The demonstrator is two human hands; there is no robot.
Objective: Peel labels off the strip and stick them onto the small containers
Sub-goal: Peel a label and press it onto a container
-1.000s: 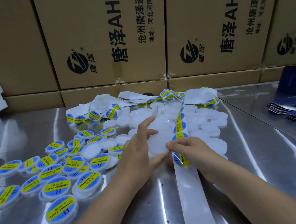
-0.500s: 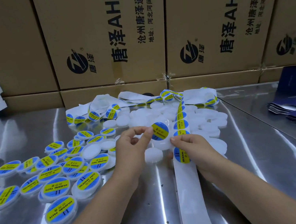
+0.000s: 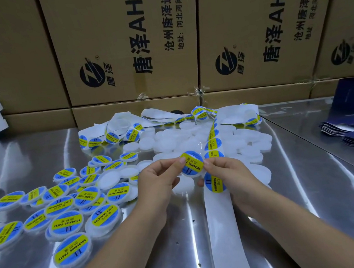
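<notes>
Well to the left of the fingers, a heap of labelled containers [image 3: 65,221] lies on the tabletop [image 3: 25,156]. The left hand [image 3: 157,180] is held above the tabletop, with thumb and forefinger pinching the left rim of one container [image 3: 190,174]. Its blue-and-yellow label [image 3: 192,161] faces up between the two sets of fingers, the yellow band slanting from upper left to lower right. The right rim is pinched by the right hand [image 3: 225,172]. Just below the right fingers the strip [image 3: 226,229] runs toward the person, its next label [image 3: 215,182] partly covered by that hand. Set-down in the heap is judged to fall to the left hand, which is nearer. Half a second earlier the label was held by the left fingers alone, while the right hand rested on the strip.
</notes>
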